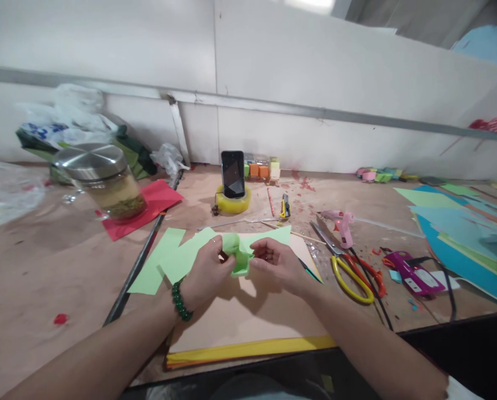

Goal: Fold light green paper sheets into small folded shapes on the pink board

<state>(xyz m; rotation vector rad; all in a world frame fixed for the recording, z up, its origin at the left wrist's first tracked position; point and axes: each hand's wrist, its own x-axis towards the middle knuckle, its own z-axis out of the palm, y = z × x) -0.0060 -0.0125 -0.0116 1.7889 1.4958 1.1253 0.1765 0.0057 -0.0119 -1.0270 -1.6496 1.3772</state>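
My left hand (pixel 209 269), with a green bead bracelet (pixel 182 301) on its wrist, grips a small folded green paper piece (pixel 240 262) between thumb and fingers. The piece has a rounded upper part and a boxy lower part. On its other side my right hand (pixel 278 264) has its fingers curled, with thumb and index fingertip at the piece's right edge. Both hands are above a stack of pale paper sheets (pixel 248 316). Behind them lie flat light green paper pieces (pixel 182 253), partly hidden by my hands.
Right of the stack lie scissors (pixel 351 278), a pink glue gun (pixel 343 228) and a purple device (pixel 413 272). Behind stand a phone (pixel 233 173) on a yellow tape roll (pixel 235 204) and a cutter knife (pixel 285 206). A lidded glass jar (pixel 110 191) stands left; coloured sheets (pixel 461 239) lie far right.
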